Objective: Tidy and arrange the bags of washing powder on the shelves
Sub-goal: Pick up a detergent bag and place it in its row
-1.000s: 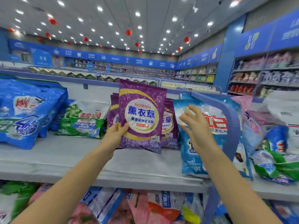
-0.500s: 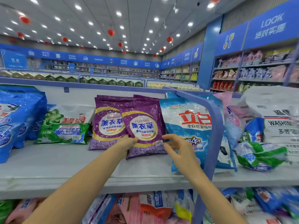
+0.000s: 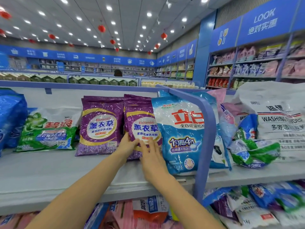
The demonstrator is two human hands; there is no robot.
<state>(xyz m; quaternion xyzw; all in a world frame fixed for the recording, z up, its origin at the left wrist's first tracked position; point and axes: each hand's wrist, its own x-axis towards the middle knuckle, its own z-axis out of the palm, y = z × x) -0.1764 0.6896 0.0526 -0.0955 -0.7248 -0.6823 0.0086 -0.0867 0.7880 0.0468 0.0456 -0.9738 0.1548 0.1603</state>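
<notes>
Two purple lavender washing-powder bags lean upright side by side on the grey top shelf [image 3: 49, 171]. My left hand [image 3: 127, 145] grips the lower left edge of the right purple bag [image 3: 142, 119], thumb on its front. My right hand [image 3: 152, 154] lies flat on that bag's lower front with straight fingers. The left purple bag [image 3: 100, 128] stands free beside it. A tall light-blue bag [image 3: 179, 134] leans right of my hands, touching the held bag. A green-and-white bag [image 3: 47, 129] and a big dark-blue bag [image 3: 11, 119] sit farther left.
A blue curved shelf divider [image 3: 205, 138] stands just right of the light-blue bag. Beyond it lie a large white washing-powder sack [image 3: 277, 116] and a jumble of small bags [image 3: 252, 149]. More bags fill the lower shelf [image 3: 148, 210]. The shelf front before me is bare.
The purple bag went from being held up in my left hand to standing on the shelf beside the other purple bag. My right hand moved left from the light-blue bag onto its front.
</notes>
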